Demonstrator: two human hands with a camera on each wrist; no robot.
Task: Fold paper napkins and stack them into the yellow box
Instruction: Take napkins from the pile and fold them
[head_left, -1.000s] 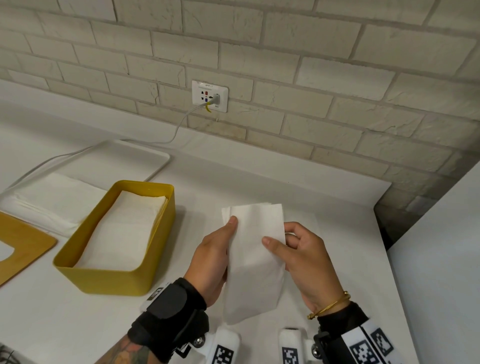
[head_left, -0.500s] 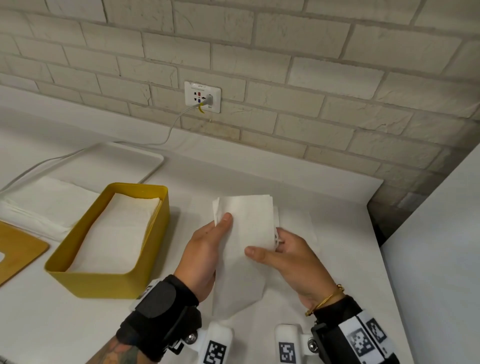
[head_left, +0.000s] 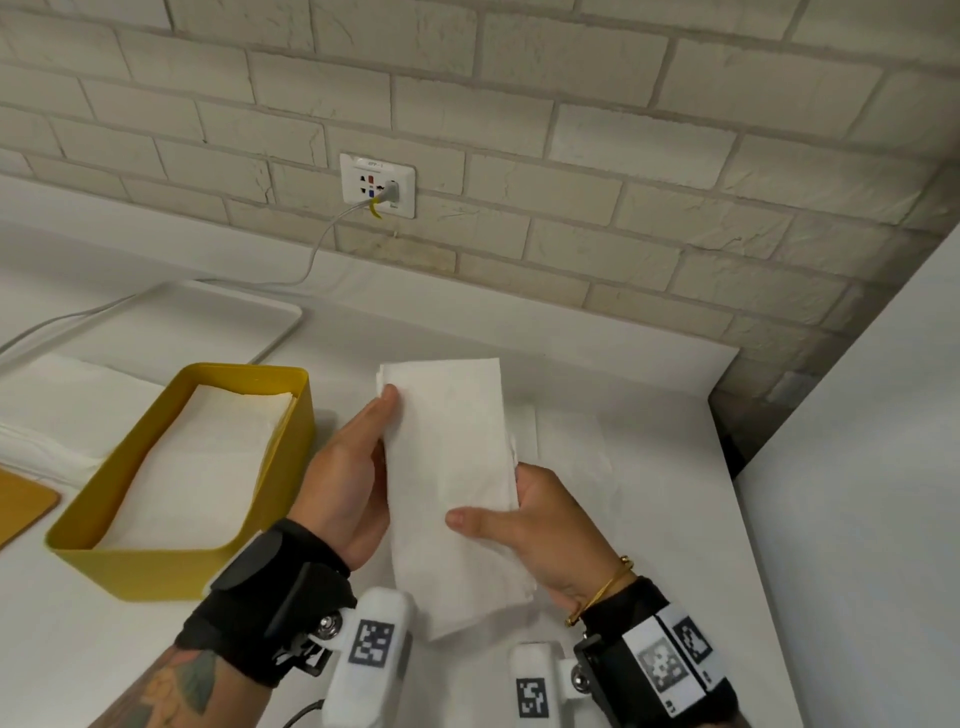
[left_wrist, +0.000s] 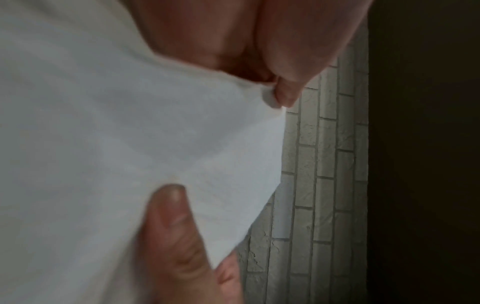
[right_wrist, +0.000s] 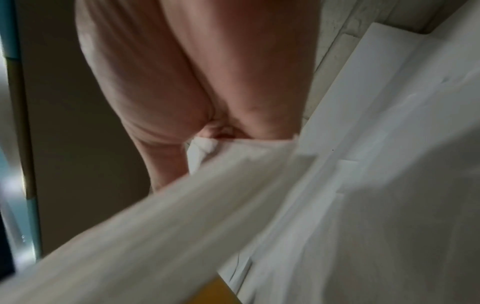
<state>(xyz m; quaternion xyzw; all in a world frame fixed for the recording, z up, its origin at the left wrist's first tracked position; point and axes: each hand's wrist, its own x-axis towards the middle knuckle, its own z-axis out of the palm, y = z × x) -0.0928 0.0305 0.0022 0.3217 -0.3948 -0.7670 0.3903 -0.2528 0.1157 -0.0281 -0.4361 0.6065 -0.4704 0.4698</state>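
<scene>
Now both hands hold one folded napkin (head_left: 449, 483) in the air above the desk (head_left: 649, 519), just right of the box (head_left: 156, 569).

Risks, as judged:
- Paper is thin and limp. Lower end hangs free below the hands; it could flop open or crease out of line if either hold slackens.
- Layers at the top left corner look slightly offset, so the fold may go in uneven.
- Box already holds a stack of napkins (head_left: 208, 467). A skewed drop could catch the near rim or land crooked on the stack.
- A further sheet lies flat on the desk under the hands; a dragging edge could shift it.

Hand pose:
- Left hand (head_left: 345, 478): at the napkin's left edge, thumb on the front face near the top, fingers behind. Left wrist view confirms thumb and a fingertip pressed on the sheet, so it grips.
- Right hand (head_left: 535, 525): lower, at the right edge, thumb laid across the front, fingers curled behind. Right wrist view is blurred but shows paper caught between thumb and fingers.
- Both wrists level, palms turned inward.
</scene>
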